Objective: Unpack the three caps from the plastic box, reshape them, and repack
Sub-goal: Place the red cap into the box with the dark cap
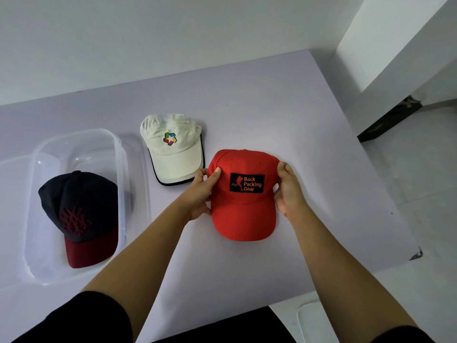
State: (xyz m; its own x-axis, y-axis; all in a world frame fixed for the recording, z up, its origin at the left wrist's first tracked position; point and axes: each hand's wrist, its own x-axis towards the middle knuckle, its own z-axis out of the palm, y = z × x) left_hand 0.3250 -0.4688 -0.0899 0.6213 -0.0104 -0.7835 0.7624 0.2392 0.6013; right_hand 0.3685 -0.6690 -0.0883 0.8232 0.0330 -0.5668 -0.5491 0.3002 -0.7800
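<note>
Both your hands grip the red cotton baseball cap with the black "Back Packing Gear" patch (243,216). It lies on the pale lilac tabletop (272,107), right of centre. Your left hand (201,191) holds the crown's left side, thumb laid on the front panel. Your right hand (288,191) is curled round the crown's right side.

The cap's long axis runs away from you: crown far, brim near and pointing at your body. Your hands bracket the crown across that axis, which suits pressing it back into shape.

The clear rounded plastic box (118,154) lies to your left, its long side parallel to the red cap's axis. It holds the dark navy cap with the maroon brim (79,206), brim also toward you. The cream fabric cap with the multicoloured emblem (173,149) rests on the table between box and red cap, just beside your left hand.

Whether the navy cap awaits unpacking or is already repacked cannot be told. In either case the box is on your left hand's side. Carrying the red cap there means moving it leftward past the cream cap, and no turn is needed.
</note>
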